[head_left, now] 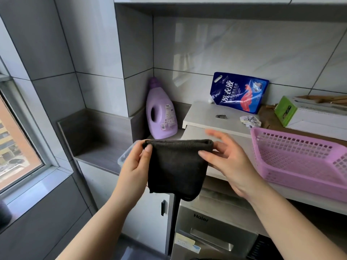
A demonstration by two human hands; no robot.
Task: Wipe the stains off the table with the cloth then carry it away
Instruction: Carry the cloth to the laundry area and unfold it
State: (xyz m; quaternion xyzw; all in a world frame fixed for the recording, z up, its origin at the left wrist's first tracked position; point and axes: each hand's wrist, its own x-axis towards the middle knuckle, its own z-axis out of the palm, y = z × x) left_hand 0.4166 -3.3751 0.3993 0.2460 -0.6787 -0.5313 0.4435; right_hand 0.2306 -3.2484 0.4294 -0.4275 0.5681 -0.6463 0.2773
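Cloth: dark folded cloth (178, 166), hanging in the air between both hands, in front of the worktop edge and above the washing machine; I see it touching no surface.
Left hand: left hand (135, 166) pinches the cloth's top left corner, thumb in front, fingers curled behind.
Right hand: right hand (231, 162) pinches the top right corner with the thumb on the front; the other fingers are spread behind and above it, blurred, so I cannot tell which one backs the thumb.
Surface: white worktop (202, 113) against the grey tiled wall; on it a small metal clip (221, 116) and, near it, a crumpled paper wad (250, 121).
Back wall: blue laundry-liquid pouch (238, 92) leaning upright on the tiles.
Corner: purple detergent bottle (161, 111) upright in the recess just left of the worktop.
Right side: pink plastic basket (300, 160), tilted; behind it a green-and-white box (304, 113).
Below: Haier washing machine (212, 228) under the counter, beside a white cabinet door (150, 212).
Room, left: window (16, 139) in a grey tiled wall.
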